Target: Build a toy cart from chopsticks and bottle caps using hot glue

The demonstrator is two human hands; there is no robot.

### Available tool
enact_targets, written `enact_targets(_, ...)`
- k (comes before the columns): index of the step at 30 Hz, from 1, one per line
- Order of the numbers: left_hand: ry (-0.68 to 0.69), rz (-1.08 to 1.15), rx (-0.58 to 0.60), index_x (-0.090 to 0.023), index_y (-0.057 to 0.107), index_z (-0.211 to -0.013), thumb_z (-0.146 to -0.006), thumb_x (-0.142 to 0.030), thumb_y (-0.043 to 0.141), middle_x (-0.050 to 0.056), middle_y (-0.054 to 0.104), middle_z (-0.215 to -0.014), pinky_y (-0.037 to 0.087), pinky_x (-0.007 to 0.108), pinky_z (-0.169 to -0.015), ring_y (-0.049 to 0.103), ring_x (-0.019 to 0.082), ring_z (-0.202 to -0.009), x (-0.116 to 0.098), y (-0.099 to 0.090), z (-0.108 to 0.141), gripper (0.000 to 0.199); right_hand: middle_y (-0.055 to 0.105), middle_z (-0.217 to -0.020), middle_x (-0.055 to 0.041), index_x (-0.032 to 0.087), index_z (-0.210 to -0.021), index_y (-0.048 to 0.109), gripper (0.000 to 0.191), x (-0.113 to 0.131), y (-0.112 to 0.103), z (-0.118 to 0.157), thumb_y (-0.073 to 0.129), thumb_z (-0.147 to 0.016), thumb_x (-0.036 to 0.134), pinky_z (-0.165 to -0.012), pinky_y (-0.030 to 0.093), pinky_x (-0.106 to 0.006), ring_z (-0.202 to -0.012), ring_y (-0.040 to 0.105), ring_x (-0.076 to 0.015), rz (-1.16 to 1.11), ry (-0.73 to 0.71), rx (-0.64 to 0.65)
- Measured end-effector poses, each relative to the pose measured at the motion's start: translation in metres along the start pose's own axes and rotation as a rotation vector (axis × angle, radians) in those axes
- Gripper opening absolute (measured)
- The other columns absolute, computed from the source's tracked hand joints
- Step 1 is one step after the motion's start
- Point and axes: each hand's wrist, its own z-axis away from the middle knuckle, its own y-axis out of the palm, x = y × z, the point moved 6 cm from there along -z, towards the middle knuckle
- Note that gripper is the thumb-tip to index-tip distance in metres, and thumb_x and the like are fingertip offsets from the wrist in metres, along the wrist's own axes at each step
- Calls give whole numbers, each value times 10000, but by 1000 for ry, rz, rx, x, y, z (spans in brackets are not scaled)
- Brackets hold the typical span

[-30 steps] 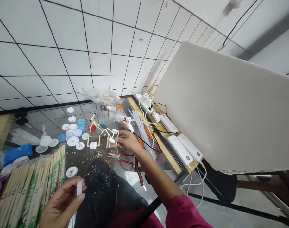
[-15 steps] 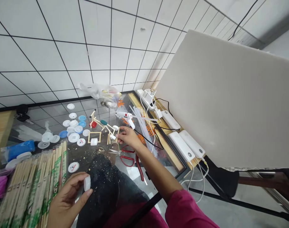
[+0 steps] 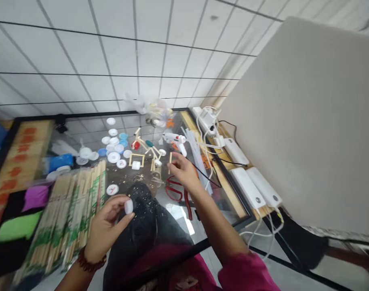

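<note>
My left hand (image 3: 108,222) pinches a white bottle cap (image 3: 129,206) between thumb and fingers, above the glass table. Further out, my right hand (image 3: 186,173) has its fingertips closed on a short wooden stick (image 3: 171,158), held nearly upright. Left of that stick are small stick pieces with white caps (image 3: 158,162). A rectangular stick frame (image 3: 137,155) lies beyond, with a white cap (image 3: 136,165) at its near side. Behind it sits a stick construction with a red cap (image 3: 135,145) and a green piece (image 3: 149,143).
Loose white and blue caps (image 3: 113,157) lie to the left. Packed chopsticks (image 3: 70,210) fill the near left. A glue gun (image 3: 176,139), glue sticks (image 3: 198,157) and red-handled scissors (image 3: 173,190) lie around my right hand. White power banks (image 3: 247,188) with cables line the right edge.
The view has shifted, so the table shows further left. My right hand has drawn the stick away to the right from the other stick pieces. My left hand still holds its cap.
</note>
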Motion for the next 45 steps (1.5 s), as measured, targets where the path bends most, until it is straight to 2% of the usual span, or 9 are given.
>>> enact_targets(5, -145, 272, 99, -222, 721, -1056, -689, -297, 845, 80, 741, -1009, 579, 359, -896, 717, 220, -913, 2, 6, 0, 394, 603, -806, 3, 154, -1411, 429, 565, 30, 33, 65, 511, -852, 168, -662, 462, -281, -667, 566, -147, 281, -263, 228)
enact_targets(9, -216, 436, 103, -208, 717, -1101, -719, -366, 815, 101, 739, -1065, 579, 395, -898, 717, 224, -887, 0, 5, -1, 425, 645, -936, -62, 180, -1226, 568, 370, 48, 51, 90, 481, -870, 137, -776, 464, -316, -829, 591, -189, 409, -428, 266)
enact_targets(15, 126, -152, 66, -288, 702, -1189, -770, -300, 738, 72, 682, -1161, 516, 401, -980, 665, 253, -1037, -12, -2, -7, 420, 594, -788, 1, 200, -928, 632, 119, 35, 47, 82, 529, -911, 255, -702, 443, -255, -730, 548, -141, 68, -206, 302)
enact_targets(20, 385, -539, 101, -279, 759, -1119, -792, -257, 654, 95, 697, -1147, 378, 493, -1115, 584, 315, -1172, -26, 11, 1, 345, 590, -726, 18, 208, -862, 659, 178, 21, 49, 82, 640, -858, 385, -670, 454, -245, -685, 545, -135, -202, -35, 269)
enact_targets(25, 135, -160, 94, -265, 749, -1146, -833, -376, 671, 78, 666, -1287, 401, 431, -1118, 582, 272, -1239, -33, 35, -2, 341, 676, -766, -8, 227, -889, 731, 202, 32, 65, 88, 649, -865, 410, -707, 488, -278, -718, 608, -162, -218, -87, 300)
enact_targets(29, -78, 339, 53, -220, 787, -950, -720, -428, 796, 79, 757, -1066, 498, 431, -1012, 665, 264, -1082, -37, 56, -14, 310, 729, -837, -29, 244, -881, 757, 177, 57, 52, 90, 633, -903, 368, -797, 504, -299, -807, 658, -180, -60, -302, 230)
enact_targets(34, -207, 643, 43, -173, 710, -808, -624, -401, 876, 62, 753, -910, 576, 349, -797, 694, 200, -855, -55, 69, -25, 337, 716, -867, -58, 216, -916, 734, 166, 45, -13, 50, 664, -870, 360, -828, 514, -343, -808, 655, -203, 280, -280, -67)
enact_targets(38, -210, 665, 55, -166, 666, -884, -628, -409, 873, -19, 620, -652, 405, 175, -465, 507, 72, -525, -76, 73, -31, 409, 620, -1236, -186, 122, -1187, 635, 554, 19, -57, -13, 798, -689, 299, -1038, 427, -470, -1152, 575, -315, 524, -142, -397)
enact_targets(45, -218, 653, 67, -134, 678, -907, -603, -384, 876, -43, 516, -640, 268, 145, -419, 365, 29, -485, -76, 71, -36, 441, 728, -1017, -115, 159, -986, 706, 280, 0, -45, -75, 724, -752, 312, -987, 462, -424, -1063, 643, -290, 380, -52, -287)
